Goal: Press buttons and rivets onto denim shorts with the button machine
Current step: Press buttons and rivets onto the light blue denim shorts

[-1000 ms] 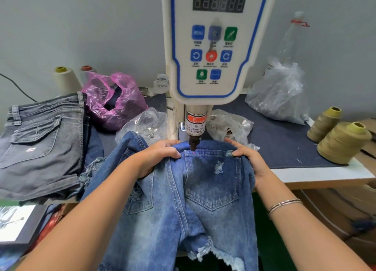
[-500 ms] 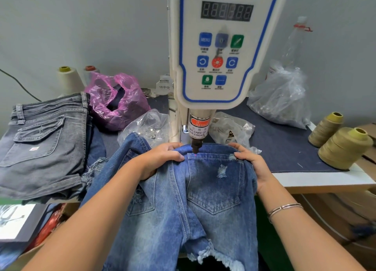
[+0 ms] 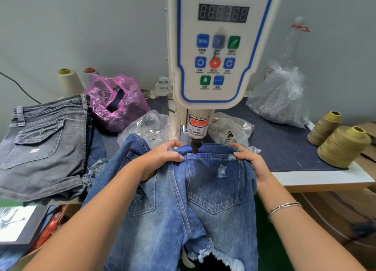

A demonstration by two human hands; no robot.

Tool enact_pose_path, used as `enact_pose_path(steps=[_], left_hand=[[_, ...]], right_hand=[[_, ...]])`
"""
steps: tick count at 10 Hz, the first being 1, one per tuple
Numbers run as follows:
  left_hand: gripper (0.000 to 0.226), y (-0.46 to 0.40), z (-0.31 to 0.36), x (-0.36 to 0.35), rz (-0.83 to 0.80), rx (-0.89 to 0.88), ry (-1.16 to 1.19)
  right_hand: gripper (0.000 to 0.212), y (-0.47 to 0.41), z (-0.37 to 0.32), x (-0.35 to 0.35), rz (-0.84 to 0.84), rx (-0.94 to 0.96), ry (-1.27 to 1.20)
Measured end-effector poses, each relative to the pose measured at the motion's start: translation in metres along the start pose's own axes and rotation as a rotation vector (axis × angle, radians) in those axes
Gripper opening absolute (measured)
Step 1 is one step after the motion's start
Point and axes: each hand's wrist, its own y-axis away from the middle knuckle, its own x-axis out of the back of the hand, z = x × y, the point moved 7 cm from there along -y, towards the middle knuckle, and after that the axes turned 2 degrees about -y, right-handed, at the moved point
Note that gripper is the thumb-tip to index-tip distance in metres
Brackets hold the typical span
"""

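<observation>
I hold the blue denim shorts [image 3: 195,191] under the button machine [image 3: 215,46], its punch tip [image 3: 194,147] at the back pocket's far-left corner. My left hand [image 3: 160,158] and right hand [image 3: 251,160] each grip the waistband, fingers curled over it.

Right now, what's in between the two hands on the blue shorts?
In the head view, the machine's dark press tip comes down between the left hand and right hand, over the blue shorts, with a small red light dot under it.
</observation>
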Motion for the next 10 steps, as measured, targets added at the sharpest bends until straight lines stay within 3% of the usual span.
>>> enact_pose_path(steps=[10], left_hand=[[0.033,-0.0022,-0.0004,0.0016,0.002,-0.093,0.06]], right_hand=[[0.034,0.0,-0.0001,-0.0009,-0.038,0.009,0.003]])
